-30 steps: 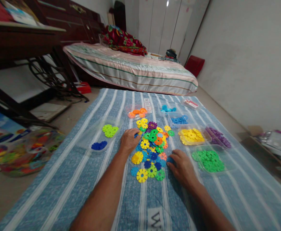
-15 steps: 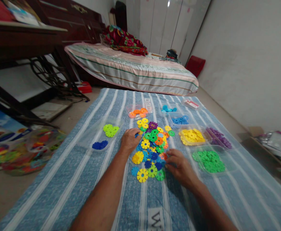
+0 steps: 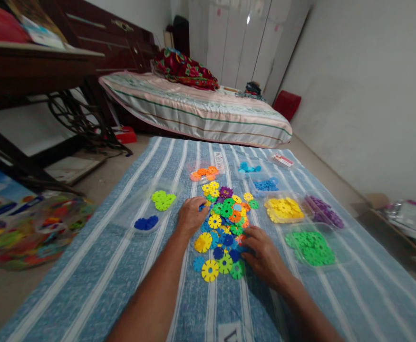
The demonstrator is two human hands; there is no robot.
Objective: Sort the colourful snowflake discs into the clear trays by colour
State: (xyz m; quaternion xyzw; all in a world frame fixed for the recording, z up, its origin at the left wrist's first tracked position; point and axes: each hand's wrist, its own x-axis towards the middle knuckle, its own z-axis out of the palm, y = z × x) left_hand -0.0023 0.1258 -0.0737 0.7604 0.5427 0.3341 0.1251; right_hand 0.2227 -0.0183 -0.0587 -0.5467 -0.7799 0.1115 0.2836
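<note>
A pile of colourful plastic snowflake discs (image 3: 225, 216) lies in the middle of a blue striped cloth (image 3: 122, 270). My left hand (image 3: 190, 216) rests knuckles up on the pile's left edge, fingers curled down onto the discs. My right hand (image 3: 264, 255) sits at the pile's lower right, its fingertips bent in among blue and orange discs. What either hand grips is hidden. A yellow disc (image 3: 209, 270) lies at the pile's near edge between my forearms.
Clear trays hold sorted discs: lime (image 3: 162, 200) and dark blue (image 3: 146, 222) on the left, orange (image 3: 203, 173), blue (image 3: 266, 184), yellow (image 3: 284, 209), purple (image 3: 324, 212) and green (image 3: 312, 244). A bag of discs (image 3: 33, 232) lies far left; a mattress (image 3: 200, 109) lies beyond.
My right hand slid left from the cloth into the pile's lower right edge. The left hand stayed put. The camera tilted slightly downward.
</note>
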